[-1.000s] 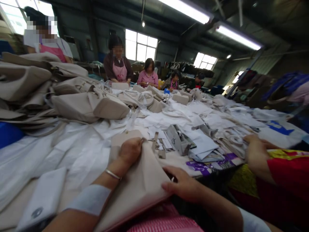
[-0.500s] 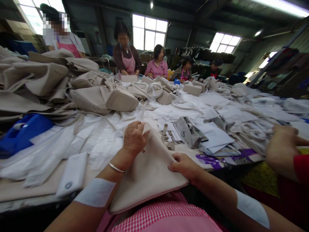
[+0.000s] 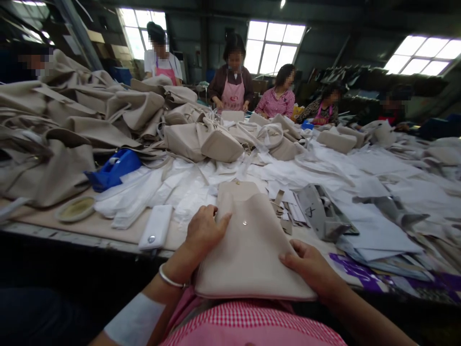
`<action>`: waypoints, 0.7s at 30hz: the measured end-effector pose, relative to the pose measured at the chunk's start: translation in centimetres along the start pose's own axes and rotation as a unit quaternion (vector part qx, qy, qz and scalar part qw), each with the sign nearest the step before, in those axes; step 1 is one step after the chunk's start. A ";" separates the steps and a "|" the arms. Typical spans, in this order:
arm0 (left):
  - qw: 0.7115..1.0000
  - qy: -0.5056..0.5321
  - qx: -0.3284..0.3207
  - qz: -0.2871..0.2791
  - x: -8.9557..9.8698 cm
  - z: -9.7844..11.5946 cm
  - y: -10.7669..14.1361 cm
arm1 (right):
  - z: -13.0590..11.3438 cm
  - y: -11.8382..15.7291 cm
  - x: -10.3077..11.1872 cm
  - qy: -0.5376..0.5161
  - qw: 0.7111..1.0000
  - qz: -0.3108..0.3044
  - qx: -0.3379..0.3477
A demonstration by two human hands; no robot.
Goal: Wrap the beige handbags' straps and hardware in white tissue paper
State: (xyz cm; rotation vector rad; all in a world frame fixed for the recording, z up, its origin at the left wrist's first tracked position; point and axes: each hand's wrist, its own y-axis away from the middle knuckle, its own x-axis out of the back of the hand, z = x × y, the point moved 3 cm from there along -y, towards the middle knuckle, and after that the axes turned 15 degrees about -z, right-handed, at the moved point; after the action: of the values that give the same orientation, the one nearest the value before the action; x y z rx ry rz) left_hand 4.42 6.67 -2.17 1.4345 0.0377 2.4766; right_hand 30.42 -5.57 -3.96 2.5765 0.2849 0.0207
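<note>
A beige flat bag (image 3: 252, 259) rests against my lap and the table's edge, its flap raised at the far end. A small round snap shows on its front panel. My left hand (image 3: 207, 228) grips the bag's left side, thumb on top of the panel. At the right side my right hand (image 3: 309, 266) pinches the edge, thumb above and the other fingers partly hidden beneath. Just beyond lie small beige and white strips (image 3: 288, 211) and a grey metal tape dispenser (image 3: 322, 211).
Beige bags (image 3: 118, 105) are heaped at the left and middle. A blue tape dispenser (image 3: 117, 168), a white power bank-like device (image 3: 156, 227), a tape roll (image 3: 75, 209) and clear plastic bags (image 3: 133, 197) lie left. White paper sheets (image 3: 378, 230) are stacked right. Several co-workers (image 3: 234, 81) stand across the table.
My view has swung left, so things appear further right. My left hand has slid from the bag's top down its left side, and the raised flap now shows. Another person's arm has left view.
</note>
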 end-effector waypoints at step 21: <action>0.950 0.284 0.019 -0.125 -3.3 -3.5 -3.8 | -5.5 -6.5 1.3 0.274 0.952 0.134 0.022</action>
State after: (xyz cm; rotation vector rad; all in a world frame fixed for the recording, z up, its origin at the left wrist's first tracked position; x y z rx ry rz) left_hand 3.84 9.94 -7.32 0.6313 0.3597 2.5858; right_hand 29.99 2.91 -2.73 2.5866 0.1309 0.8449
